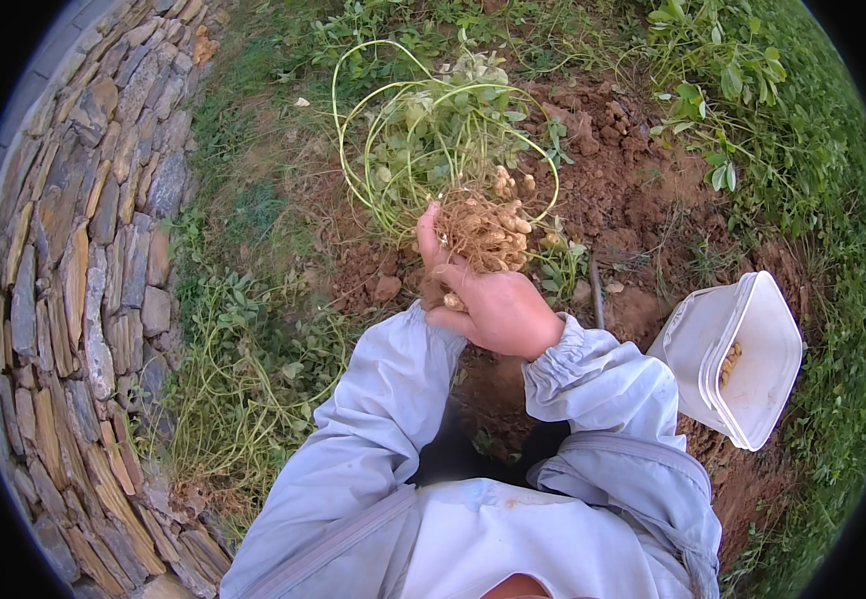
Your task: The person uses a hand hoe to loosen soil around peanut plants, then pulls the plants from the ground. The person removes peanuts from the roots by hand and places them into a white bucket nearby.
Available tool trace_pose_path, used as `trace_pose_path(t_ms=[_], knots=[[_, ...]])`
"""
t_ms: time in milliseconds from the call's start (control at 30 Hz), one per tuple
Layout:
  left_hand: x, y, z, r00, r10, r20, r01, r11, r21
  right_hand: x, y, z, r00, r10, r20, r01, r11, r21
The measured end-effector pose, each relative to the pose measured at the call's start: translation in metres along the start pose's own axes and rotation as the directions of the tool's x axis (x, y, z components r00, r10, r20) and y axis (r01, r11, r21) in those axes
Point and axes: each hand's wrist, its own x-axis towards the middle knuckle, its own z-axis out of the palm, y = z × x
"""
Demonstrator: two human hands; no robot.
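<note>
A pulled-up peanut plant (489, 224) is held before me, its fibrous roots and clustered pods towards me. Its long green stems loop away over the soil. My left hand (428, 233) grips it at the base of the stems; most of that hand is hidden behind the roots and my other hand. Reaching across from the right, my right hand (504, 311) lies against the near side of the root cluster. Between its thumb and fingers shows a peanut pod (454, 302), with some fine roots beside it.
A white plastic bucket (736, 359) leans at the right, with several peanut pods (730, 365) inside. A dry-stone wall (96, 299) curves along the left. Pulled vines (253, 389) lie beside it. Reddish soil (628, 180) and leafy plants (815, 150) extend beyond. A thin rod (596, 292) stands near my right cuff.
</note>
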Motion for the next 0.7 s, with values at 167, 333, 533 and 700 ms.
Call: trace_pose_path(t_ms=[167, 333, 533, 700], knots=[[0.067, 0.027, -0.019, 0.768, -0.593, -0.243, 0.558, 0.805, -0.201, -0.023, -0.012, -0.009, 0.923, -0.165, 0.349, 0.012, 0.916, 0.402], [0.076, 0.037, -0.028, 0.834, -0.515, -0.197, 0.466, 0.850, -0.247, -0.022, -0.008, -0.022, 0.997, 0.020, -0.077, 0.001, 0.965, 0.262], [0.061, 0.024, -0.017, 0.815, -0.563, -0.135, 0.548, 0.825, -0.136, 0.006, 0.023, -0.011, 0.936, 0.055, -0.347, -0.089, 0.992, -0.084], [0.045, 0.019, -0.014, 0.710, -0.684, -0.168, 0.670, 0.729, -0.139, 0.004, 0.025, -0.008, 0.959, 0.181, -0.218, -0.227, 0.951, -0.208]])
